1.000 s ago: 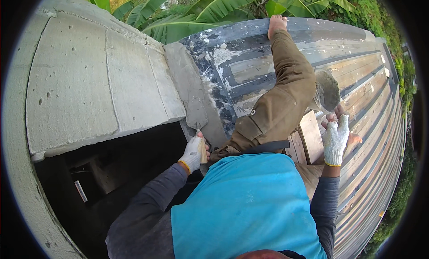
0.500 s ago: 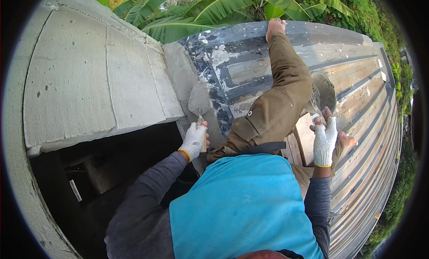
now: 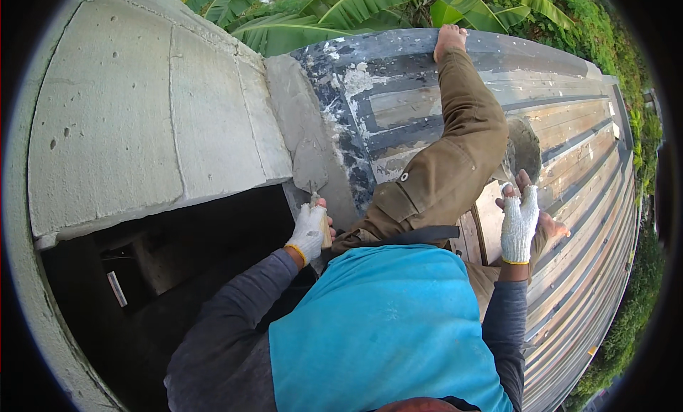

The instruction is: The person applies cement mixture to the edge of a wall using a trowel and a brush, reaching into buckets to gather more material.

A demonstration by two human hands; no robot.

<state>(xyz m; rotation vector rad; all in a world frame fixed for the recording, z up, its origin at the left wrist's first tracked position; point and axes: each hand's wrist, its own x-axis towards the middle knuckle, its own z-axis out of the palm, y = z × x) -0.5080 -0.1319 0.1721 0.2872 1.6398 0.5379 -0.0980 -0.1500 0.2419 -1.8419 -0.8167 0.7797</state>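
Head view: the left hand [image 3: 309,230] is closed around the handle of a trowel [image 3: 310,166], whose blade lies against the lower part of a mortar strip [image 3: 294,106]. Left of the strip is a slab [image 3: 213,113]; right of it, a ribbed roof [image 3: 580,166]. Well right of the strip, the right hand [image 3: 519,223] has bent fingers at the near edge of a bucket [image 3: 525,145]; whether they grip it, I cannot tell. Smoothing the strip seems the step in hand; another stroke would call for a flat blade and even pressure. No brand, label or writing is readable.
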